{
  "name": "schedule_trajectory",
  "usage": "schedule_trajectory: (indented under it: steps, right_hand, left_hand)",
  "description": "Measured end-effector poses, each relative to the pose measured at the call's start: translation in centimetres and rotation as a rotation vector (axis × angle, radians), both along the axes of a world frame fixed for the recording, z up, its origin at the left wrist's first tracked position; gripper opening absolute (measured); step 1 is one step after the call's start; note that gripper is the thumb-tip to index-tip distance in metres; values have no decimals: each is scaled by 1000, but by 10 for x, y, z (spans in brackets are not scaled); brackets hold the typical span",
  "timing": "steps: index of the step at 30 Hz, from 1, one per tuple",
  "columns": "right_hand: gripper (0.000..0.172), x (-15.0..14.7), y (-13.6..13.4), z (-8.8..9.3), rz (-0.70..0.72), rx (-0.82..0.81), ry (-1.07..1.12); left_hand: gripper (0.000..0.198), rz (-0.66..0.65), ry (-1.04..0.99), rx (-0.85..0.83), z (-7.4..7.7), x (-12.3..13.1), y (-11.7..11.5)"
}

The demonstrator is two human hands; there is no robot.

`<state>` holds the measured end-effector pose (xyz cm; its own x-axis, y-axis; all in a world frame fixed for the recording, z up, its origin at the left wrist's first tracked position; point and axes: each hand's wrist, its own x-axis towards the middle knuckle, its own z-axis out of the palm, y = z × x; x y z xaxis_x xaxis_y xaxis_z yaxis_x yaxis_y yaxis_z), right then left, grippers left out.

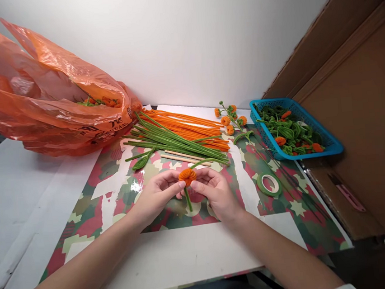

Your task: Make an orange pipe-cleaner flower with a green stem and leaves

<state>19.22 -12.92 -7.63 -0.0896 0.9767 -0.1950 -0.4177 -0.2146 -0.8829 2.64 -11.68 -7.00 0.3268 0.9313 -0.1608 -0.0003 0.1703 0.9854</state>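
Between my two hands is an orange pipe-cleaner flower [187, 176] with a short green stem hanging down from it. My left hand [161, 190] pinches the flower's left side between thumb and fingers. On the other side, the thumb and fingers of my right hand [216, 191] press against its edge. Just beyond lie green pipe cleaners [178, 139] in a loose bundle, partly over a row of orange pipe cleaners [190, 124]. Two thin wooden sticks [185, 158] and a green pipe-cleaner leaf [143, 160] rest close to my fingers.
An orange plastic bag [56, 112] with flowers inside stands at the left. A finished flower sprig [231, 120] lies at the back, near a blue basket [335, 146] of green and orange pieces. Green tape [269, 184] and a pink cutter [350, 197] are at the right.
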Motion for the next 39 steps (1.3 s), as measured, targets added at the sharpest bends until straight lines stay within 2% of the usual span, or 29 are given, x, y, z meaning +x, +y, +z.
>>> schedule_trajectory:
  steps: [3,9,15,21,28,35,39]
  right_hand:
    - [19,-1,-1,0,-36,38,-101]
    - [12,1,-5,0,-7,141,-233]
    - [5,2,-7,1,31,213,-387]
    - [5,1,-7,4,42,209,-382]
    - [4,0,-9,1,44,186,-380]
    - [3,0,-8,3,26,217,-377]
    - [5,0,-7,2,32,237,-384]
  left_hand:
    - [26,-30,18,38,5,1,-1]
    - [26,49,102,96,10,-1,-1]
    - [27,-43,130,8,8,-4,1]
    - [26,-74,74,-114,4,-4,3]
    - [20,-61,34,-164,0,-4,3]
    - [22,-60,16,-129,5,-1,-1]
    - [18,-43,15,-37,7,1,-2]
